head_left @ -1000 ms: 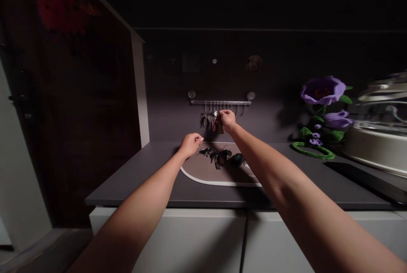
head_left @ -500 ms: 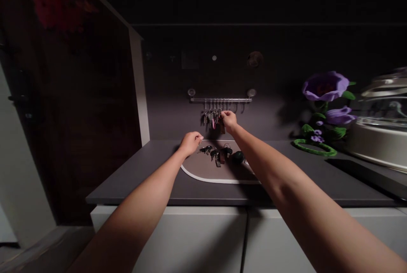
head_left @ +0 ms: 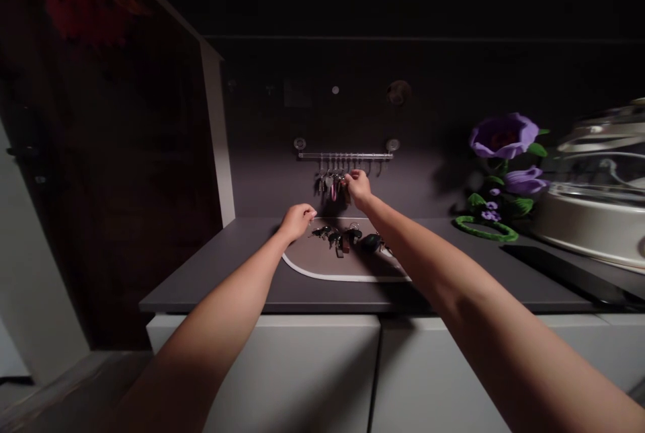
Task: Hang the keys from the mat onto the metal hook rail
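My right hand (head_left: 359, 188) is raised to the hook rail (head_left: 345, 156) on the wall, thumb and fingers pinched on a key ring whose brown fob (head_left: 347, 197) hangs below. Several keys (head_left: 330, 184), one with a pink piece, dangle from hooks just to its left. My left hand (head_left: 298, 220) hovers over the left edge of a pale mat (head_left: 332, 271), its fingertips pressed together; anything in them is too small to make out. Bunches of keys (head_left: 342, 239) with dark and brown fobs lie on the mat between my hands.
A purple flower decoration (head_left: 505, 136) with a green ring base stands at the right of the dark counter (head_left: 201, 278). Beside it is a white appliance with a clear lid (head_left: 589, 218), and a flat black object (head_left: 564, 275) in front. A dark door (head_left: 146, 184) is at left.
The view has shifted slightly. My right hand has turned a little at the hooks, staying by the brown fob. My left hand stays almost in place above the mat.
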A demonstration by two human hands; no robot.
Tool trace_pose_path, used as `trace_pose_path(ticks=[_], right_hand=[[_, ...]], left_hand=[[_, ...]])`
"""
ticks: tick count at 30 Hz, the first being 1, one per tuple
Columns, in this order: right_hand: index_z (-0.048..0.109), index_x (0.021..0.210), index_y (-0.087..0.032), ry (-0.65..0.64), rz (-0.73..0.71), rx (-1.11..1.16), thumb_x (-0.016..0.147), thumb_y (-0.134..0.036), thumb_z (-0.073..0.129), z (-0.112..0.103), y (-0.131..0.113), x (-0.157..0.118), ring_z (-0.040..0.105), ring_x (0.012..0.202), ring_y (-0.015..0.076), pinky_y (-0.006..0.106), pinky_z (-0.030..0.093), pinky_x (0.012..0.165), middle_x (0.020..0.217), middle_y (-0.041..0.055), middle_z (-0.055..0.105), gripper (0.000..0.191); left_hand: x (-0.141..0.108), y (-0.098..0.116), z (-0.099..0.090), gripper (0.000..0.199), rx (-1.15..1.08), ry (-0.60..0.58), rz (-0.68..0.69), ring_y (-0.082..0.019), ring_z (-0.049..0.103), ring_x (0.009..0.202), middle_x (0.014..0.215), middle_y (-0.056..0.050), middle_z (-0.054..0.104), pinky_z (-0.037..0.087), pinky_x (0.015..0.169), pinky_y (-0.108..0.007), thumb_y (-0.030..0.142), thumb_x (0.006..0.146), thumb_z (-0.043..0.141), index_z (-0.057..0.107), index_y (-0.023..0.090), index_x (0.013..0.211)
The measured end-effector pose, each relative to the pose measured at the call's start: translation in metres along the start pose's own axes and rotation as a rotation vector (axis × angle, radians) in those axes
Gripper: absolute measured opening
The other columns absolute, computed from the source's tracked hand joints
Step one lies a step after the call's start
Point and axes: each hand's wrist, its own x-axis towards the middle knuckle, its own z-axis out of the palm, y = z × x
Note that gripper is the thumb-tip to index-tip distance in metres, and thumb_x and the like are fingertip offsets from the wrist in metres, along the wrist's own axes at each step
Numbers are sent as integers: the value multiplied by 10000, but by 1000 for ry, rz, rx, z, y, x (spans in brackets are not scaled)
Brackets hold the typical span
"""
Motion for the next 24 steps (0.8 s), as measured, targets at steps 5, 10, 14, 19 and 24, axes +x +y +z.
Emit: trace_pose_path(ticks=[5,10,14,19,24], right_hand=[[483,1097,-151,9,-68,-24,757,-266,506,-6,-16,-15,533,936,142,278,420,847,1089,102,535,360],[500,1059,-159,-92,-128,20,767,-249,502,-12,-24,-46,542,893,134,281,418,842,1002,73,574,305],[540,987,-144,-207,-146,20,772,-218,507,-15,-16,-74,552,841,126,277,425,820,937,61,606,230],[594,877,-155,-377,-219,-143,759,-181,529,-22,1,-98,562,799,122,279,425,815,877,38,634,137],[626,858,-155,-479,-371,-375,754,-155,538,-25,6,-107,569,815,151,279,417,810,895,60,647,136]], left_hand=[[1,-3,0,180,1,2,14,-111,537,590,682,-25,632,392,588,-215,214,764,474,636,143,731],[-1,-2,-1,174,10,-33,22,-128,560,662,747,-45,651,416,649,-232,197,762,492,652,135,794],[-2,0,-1,168,24,-61,8,-138,573,734,822,-59,663,429,712,-239,176,755,513,654,130,835],[-4,-3,-1,191,112,-115,49,-158,570,807,879,-64,661,422,788,-266,139,742,524,663,137,874],[-4,-10,3,205,230,-167,90,-171,548,850,916,-73,639,405,820,-284,140,728,550,670,142,894]])
